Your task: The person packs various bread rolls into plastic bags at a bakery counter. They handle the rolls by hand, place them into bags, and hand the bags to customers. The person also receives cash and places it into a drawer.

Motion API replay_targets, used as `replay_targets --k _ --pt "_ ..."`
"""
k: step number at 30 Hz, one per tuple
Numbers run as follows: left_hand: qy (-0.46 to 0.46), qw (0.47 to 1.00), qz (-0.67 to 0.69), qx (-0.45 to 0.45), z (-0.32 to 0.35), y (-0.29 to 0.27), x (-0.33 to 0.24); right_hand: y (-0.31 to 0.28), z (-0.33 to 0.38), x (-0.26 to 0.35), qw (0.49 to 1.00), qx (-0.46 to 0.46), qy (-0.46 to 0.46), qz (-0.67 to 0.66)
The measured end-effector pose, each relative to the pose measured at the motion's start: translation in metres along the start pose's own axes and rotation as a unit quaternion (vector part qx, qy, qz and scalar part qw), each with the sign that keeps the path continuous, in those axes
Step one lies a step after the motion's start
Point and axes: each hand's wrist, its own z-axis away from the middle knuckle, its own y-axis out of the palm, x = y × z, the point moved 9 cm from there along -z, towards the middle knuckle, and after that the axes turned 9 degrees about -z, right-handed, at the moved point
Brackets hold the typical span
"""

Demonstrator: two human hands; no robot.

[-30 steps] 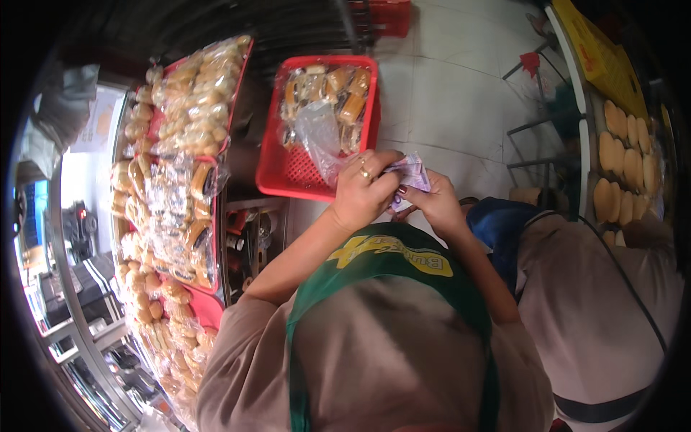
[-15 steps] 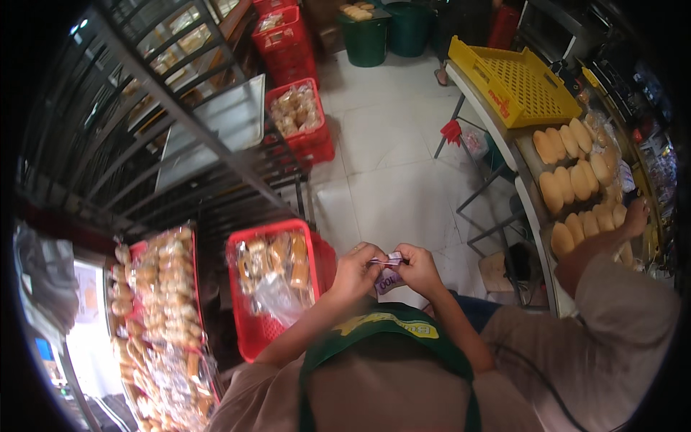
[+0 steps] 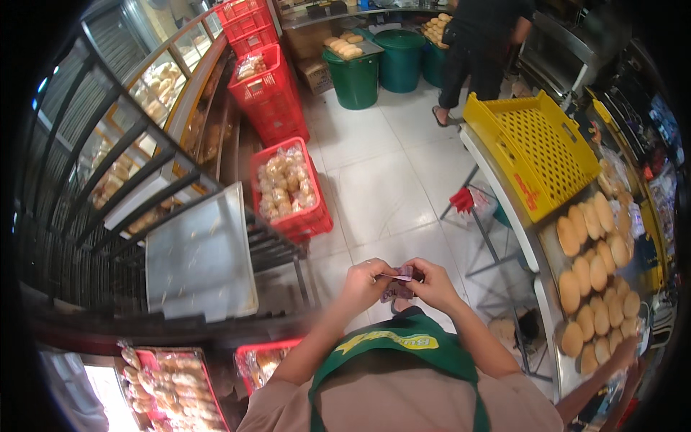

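Note:
Purple banknotes (image 3: 397,289), folded or partly overlapping, are held in front of my green apron (image 3: 396,338). My left hand (image 3: 366,282) pinches their left side between thumb and fingers. On the other side, my right hand (image 3: 430,284) grips the notes near their upper right corner. Both hands are close together at chest level, above the tiled floor. How many notes there are I cannot tell.
Bread rolls (image 3: 599,273) lie in rows on the right-hand table beside a yellow crate (image 3: 536,155); a co-worker's arm (image 3: 604,381) reaches there. Red crates (image 3: 295,227) of bagged bread and a metal rack (image 3: 137,194) stand left. Another person (image 3: 479,54) stands beyond, near green bins (image 3: 353,79).
The view has tilted up and forward, showing more of the far room and a standing person. My hands still hold the notes, with the fingers slightly shifted. The co-worker's arm has drawn nearer.

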Motion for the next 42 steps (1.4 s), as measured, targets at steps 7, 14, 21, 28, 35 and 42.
replay_targets --k 7,14,21,28,35,42 --pt "0.008 0.994 -0.106 0.007 -0.197 -0.004 0.045 -0.060 -0.202 0.009 0.998 0.032 0.058 -0.016" --pt "-0.122 0.991 0.014 -0.050 -0.348 -0.063 0.125 -0.071 -0.393 0.087 0.989 0.065 -0.124 0.040" --pt "-0.190 0.982 -0.016 -0.010 -0.510 -0.081 0.258 -0.099 -0.605 0.087 0.994 0.043 -0.082 -0.051" --pt "-0.152 0.966 0.168 -0.126 -0.710 -0.113 0.324 -0.146 -0.791 0.087 0.989 0.029 0.043 -0.140" --pt "-0.141 0.980 0.095 -0.105 -0.889 -0.133 0.378 -0.194 -0.978 0.089 0.982 0.041 0.013 -0.182" --pt "-0.185 0.964 0.098 -0.166 -1.037 -0.212 0.441 -0.208 -1.189 0.155 0.985 0.109 -0.104 0.078"
